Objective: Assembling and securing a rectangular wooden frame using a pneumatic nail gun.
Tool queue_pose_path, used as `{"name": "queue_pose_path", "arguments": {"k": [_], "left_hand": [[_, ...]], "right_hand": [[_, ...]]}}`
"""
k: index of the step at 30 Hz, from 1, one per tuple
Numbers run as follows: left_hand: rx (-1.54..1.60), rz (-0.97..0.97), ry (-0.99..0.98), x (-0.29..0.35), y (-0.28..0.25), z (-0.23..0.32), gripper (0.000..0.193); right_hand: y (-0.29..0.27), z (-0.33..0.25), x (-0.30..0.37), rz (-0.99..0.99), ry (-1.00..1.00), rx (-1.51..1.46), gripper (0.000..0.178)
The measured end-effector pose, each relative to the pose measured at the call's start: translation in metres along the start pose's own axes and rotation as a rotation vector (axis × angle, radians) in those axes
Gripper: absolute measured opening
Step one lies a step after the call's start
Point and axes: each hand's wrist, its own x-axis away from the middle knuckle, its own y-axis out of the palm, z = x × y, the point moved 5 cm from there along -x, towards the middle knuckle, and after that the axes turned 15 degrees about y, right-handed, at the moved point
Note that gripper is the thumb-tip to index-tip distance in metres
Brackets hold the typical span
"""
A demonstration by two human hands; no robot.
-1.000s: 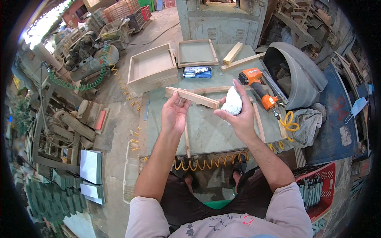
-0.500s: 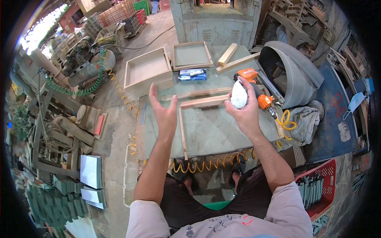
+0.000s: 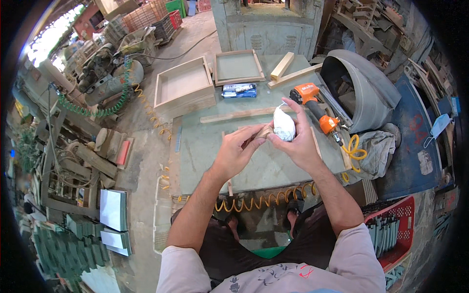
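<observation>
My right hand (image 3: 302,146) is closed round a white, rounded, soft-looking bag (image 3: 284,125) with a narrow tip at its top. Close beside it, my left hand (image 3: 235,151) pinches a wooden strip (image 3: 265,131) by its end, near the lower side of the bag. Much of that strip is behind my fingers. Under my hands, thin strips of a wooden frame lie on the worktable (image 3: 273,171), partly covered. Beyond them rests a loose wooden strip (image 3: 224,117). An orange and black nail gun (image 3: 317,110) lies right of my right hand.
An open wooden box (image 3: 183,83), a shallow wooden frame (image 3: 238,68) and a blue packet (image 3: 238,91) sit at the back. Wood blocks (image 3: 282,66) and a grey drum-shaped container (image 3: 359,93) stand at the far right. A coiled yellow hose (image 3: 273,199) runs along the near edge.
My left hand has moved right and closed, from spread fingers to a pinch on the wooden strip. My right hand has shifted slightly left with the white bag.
</observation>
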Motion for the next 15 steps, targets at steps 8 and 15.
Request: {"name": "queue_pose_path", "arguments": {"k": [8,15], "left_hand": [[-0.038,0.154,-0.004,0.003,-0.015,-0.007,0.031],[-0.021,0.110,0.018,0.001,-0.015,-0.004,0.031]], "right_hand": [[-0.013,-0.008,0.001,-0.051,-0.046,0.040,0.060],[-0.005,-0.008,0.005,-0.229,0.177,0.052,0.054]]}}
